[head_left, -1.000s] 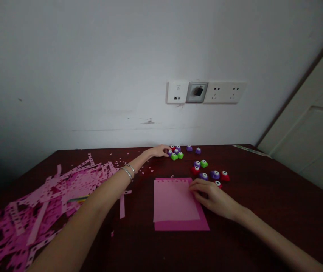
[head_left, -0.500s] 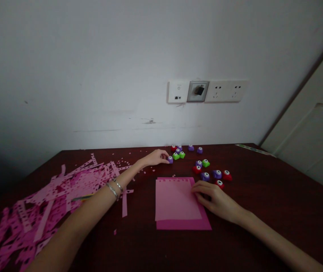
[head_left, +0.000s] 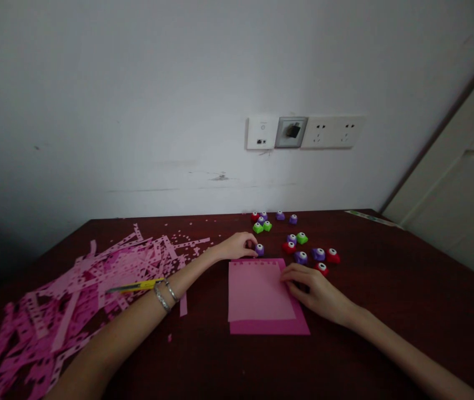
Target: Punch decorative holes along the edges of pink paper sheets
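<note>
My left hand [head_left: 241, 244], with two bracelets on its wrist, pinches a small purple craft punch [head_left: 260, 250] just beyond the far edge of the paper. A light pink sheet [head_left: 257, 294] lies over a darker pink sheet [head_left: 270, 328], offset so the darker one shows at the front and right. Several small holes run along the light sheet's far edge. My right hand [head_left: 314, 289] has its fingers closed at the right edge of the light sheet; the fingertips' underside is hidden. A red punch [head_left: 321, 269] stands just behind that hand.
Several more punches stand toward the wall, among them a green punch [head_left: 302, 238] and a red punch [head_left: 332, 255]. Punched pink strips [head_left: 74, 300] pile up at left, with a yellow cutter knife [head_left: 137, 285] on them. A patterned strip [head_left: 374, 219] lies at the far right.
My left hand has moved toward me and slightly right with the purple punch, closer to the paper's far edge. The yellow knife is now more exposed. My right hand stays on the paper.
</note>
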### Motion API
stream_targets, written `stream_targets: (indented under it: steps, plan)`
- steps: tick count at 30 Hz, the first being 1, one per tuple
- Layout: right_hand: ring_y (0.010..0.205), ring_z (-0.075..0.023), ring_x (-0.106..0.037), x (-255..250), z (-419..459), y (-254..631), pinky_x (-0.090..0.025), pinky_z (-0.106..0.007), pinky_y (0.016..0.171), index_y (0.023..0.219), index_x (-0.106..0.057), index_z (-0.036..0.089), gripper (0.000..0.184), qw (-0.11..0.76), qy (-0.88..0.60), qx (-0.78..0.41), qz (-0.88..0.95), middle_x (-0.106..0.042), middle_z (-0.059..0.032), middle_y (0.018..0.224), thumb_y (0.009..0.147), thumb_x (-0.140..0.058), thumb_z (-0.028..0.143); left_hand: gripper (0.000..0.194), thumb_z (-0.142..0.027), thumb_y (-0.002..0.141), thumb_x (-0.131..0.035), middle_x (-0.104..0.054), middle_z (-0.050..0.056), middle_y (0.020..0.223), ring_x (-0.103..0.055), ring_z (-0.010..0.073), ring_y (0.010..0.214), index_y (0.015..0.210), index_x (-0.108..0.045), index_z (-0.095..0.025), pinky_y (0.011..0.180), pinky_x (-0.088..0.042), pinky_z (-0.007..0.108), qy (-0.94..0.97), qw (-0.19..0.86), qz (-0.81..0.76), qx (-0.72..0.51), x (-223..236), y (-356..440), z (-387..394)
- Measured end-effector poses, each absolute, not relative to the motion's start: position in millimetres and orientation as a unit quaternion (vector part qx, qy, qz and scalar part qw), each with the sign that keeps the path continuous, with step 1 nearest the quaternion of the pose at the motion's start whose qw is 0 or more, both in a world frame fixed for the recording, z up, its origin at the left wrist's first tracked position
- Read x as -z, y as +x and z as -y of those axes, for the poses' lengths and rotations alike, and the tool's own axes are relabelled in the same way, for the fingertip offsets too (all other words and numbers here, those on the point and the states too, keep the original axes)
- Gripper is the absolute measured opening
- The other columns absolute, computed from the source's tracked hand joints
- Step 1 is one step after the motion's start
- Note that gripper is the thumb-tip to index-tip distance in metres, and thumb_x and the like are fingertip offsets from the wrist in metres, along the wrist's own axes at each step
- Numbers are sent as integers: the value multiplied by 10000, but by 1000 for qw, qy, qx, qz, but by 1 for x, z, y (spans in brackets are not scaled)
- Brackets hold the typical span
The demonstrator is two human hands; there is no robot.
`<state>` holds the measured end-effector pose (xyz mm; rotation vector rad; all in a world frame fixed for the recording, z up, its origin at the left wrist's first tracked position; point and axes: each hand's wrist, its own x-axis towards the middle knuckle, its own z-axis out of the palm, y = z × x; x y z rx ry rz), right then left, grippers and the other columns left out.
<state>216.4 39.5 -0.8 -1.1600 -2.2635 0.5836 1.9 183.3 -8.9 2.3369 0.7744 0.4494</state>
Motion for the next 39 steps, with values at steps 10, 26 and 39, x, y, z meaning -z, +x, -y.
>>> stream_targets:
  steps: [10,26,39]
  plan:
    - [842,-159,-558,-7,-40,217,-451,-284,765,887,-636,176,211,258,-429,-234,833,-600,-65,942,851,-429,160,303,-407,690,-649,-568,10,725,-502,113,639,820,-606,-137,569,-371,216,896,253,-338,-137,-15,-14,-161]
    - [740,-159,-569,-14,-30,218,-445,-267,669,840,-652,170,203,229,-477,-221,819,-626,-61,856,794,-457,139,370,-366,594,-713,-606,18,787,-527,141,680,877,-604,-152,561,-339,216,901,192,-389,-13,-17,-15,-138]
    - [725,-178,-585,-11,-47,213,-455,-286,644,942,-650,141,255,249,-548,-220,768,-656,-73,841,737,-502,168,79,-176,609,-588,-611,9,557,-548,106,533,573,-637,-127,504,-371,190,864,282,-410,-72,-15,-25,-130]
